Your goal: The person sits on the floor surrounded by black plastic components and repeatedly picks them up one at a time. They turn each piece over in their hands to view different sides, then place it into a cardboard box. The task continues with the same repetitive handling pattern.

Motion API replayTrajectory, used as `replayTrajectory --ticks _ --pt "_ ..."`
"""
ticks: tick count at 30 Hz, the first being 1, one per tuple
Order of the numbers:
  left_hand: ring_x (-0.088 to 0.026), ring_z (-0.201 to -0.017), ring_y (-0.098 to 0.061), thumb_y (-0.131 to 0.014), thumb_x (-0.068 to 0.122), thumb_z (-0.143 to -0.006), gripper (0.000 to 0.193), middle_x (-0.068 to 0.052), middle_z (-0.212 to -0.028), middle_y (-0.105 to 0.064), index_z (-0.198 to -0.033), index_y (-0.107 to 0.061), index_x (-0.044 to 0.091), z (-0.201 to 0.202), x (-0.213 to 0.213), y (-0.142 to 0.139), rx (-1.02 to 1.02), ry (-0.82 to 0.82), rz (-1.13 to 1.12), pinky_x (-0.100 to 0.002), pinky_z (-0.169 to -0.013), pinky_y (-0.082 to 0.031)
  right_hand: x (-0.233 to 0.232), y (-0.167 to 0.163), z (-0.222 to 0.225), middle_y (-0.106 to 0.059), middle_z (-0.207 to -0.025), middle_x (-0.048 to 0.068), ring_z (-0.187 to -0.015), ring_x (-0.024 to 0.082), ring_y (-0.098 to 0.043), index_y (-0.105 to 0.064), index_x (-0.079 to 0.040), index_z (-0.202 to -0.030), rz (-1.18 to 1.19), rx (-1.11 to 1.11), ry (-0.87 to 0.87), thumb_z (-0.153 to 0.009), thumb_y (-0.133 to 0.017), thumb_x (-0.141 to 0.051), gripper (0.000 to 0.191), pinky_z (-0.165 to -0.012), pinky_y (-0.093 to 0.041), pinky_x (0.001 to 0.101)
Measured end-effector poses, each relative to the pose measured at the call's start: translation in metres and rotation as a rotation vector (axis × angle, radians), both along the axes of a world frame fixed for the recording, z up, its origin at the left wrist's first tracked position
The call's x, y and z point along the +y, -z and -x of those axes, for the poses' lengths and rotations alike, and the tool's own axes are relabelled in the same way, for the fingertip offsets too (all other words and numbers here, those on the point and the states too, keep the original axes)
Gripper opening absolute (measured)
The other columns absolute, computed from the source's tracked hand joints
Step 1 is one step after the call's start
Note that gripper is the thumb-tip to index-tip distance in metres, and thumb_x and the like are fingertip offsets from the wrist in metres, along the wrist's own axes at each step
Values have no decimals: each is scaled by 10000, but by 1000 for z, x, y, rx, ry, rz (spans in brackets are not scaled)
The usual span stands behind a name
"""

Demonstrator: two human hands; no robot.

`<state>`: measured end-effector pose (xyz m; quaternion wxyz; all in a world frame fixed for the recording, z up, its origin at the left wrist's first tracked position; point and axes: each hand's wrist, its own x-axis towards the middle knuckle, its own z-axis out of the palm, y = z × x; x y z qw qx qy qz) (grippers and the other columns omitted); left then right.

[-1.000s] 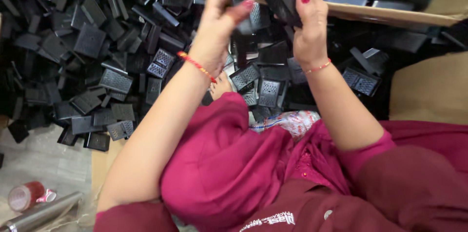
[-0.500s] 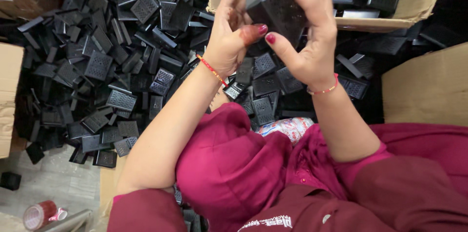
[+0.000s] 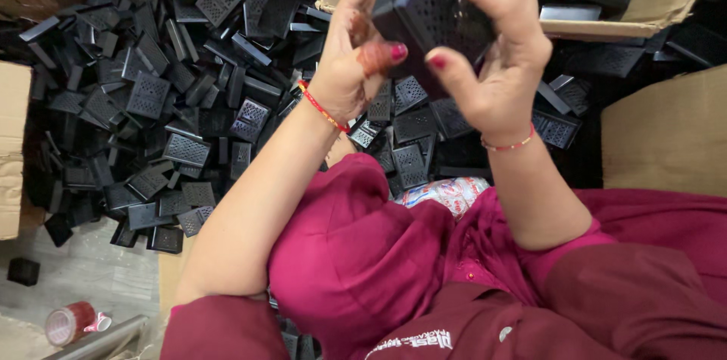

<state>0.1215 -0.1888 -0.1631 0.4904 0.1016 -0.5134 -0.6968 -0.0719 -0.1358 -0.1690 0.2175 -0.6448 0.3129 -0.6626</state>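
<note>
A: Both hands are up on one piece: a black perforated plastic casing (image 3: pixel 435 8), held over the edge of the cardboard box (image 3: pixel 606 27).

B: Grip?

A: The left hand (image 3: pixel 352 65) clamps its left side, thumb pressed in; the right hand (image 3: pixel 500 65) wraps the right side, fingers curled over the top (painted nails showing).

B: How far along?

A: Hard to call. Some casings lie in the box, but I'd judge most work remains: a big heap of loose black parts (image 3: pixel 166 102) covers the floor.
</note>
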Motion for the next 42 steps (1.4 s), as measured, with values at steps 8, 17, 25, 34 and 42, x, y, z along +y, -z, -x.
replayTrajectory --ticks 8,17,25,34,42 --pt "-298 -1382 -523 -717 -43 -819 957 -149 -1557 -420 -1643 -253 96 -11 -3 -8 -2 37 -214 -379 -1107 -510 -6 -9 -5 -524 -1454 111 -1332 170 -544 -559 8 -1475 -113 -26 -175 -938 -841 -200 641 -1160 -430 278" --pt "-243 -1397 -521 -696 -54 -814 909 -127 -1589 -370 -1606 -271 80 -8 -4 -14 -23 -39 -151 -357 -1156 -530 4 -14 -8 -510 -1499 127 -1330 202 -572 -580 -9 -1450 23 220 185 -932 -882 -134 613 -1146 -497 311" --pt "-199 -1249 -620 -666 -71 -825 908 -47 -1614 -381 -1638 -292 86 -10 8 -27 -16 -27 -160 -278 -932 -583 -5 -11 -8 -555 -1483 146 -1329 183 -610 -604 24 -1404 -271 -172 -235 -949 -759 -131 505 -1149 -514 280" --pt "-87 -906 -651 -652 -52 -932 806 -102 -1559 -487 -1642 -306 111 -8 12 -17 8 35 -159 -172 -626 -483 1 5 9 -588 -1494 142 -1347 195 -598 -423 38 -1543 -179 -170 -326 -1076 -735 -41 567 -1221 -502 313" --pt "-198 -1269 -674 -635 -102 -872 860 -55 -1553 -446 -1616 -260 111 -7 21 -26 -9 -26 -347 -331 -934 -681 20 -12 4 -554 -1527 169 -1364 260 -563 -526 18 -1517 -72 96 -147 -1103 -554 -203 470 -1200 -436 315"
